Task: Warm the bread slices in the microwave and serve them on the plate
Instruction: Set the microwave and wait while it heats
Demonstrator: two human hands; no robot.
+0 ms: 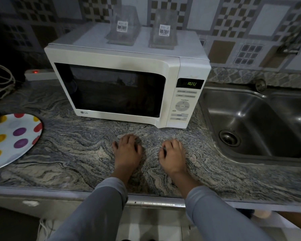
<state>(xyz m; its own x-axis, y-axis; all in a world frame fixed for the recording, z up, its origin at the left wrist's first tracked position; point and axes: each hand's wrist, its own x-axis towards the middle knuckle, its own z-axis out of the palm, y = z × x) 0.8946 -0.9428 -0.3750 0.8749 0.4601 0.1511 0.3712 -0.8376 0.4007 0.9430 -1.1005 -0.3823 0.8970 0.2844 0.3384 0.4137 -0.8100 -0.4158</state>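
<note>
White microwave (pixel 121 84) is shut, display lit; bread cannot be seen behind the dark door. Left hand (pixel 128 150) and right hand (pixel 172 155) are rested on the worktop (pixel 76 153), grip loosely curled, empty. Overheating is risked if unwatched; the plate (pixel 12 138) is well apart.

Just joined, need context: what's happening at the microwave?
A person stands at the counter with left hand and right hand resting on it, holding nothing. The microwave door is shut and its display is lit. The polka-dot plate at the left holds no bread. Looks like waiting on the warming.
</note>
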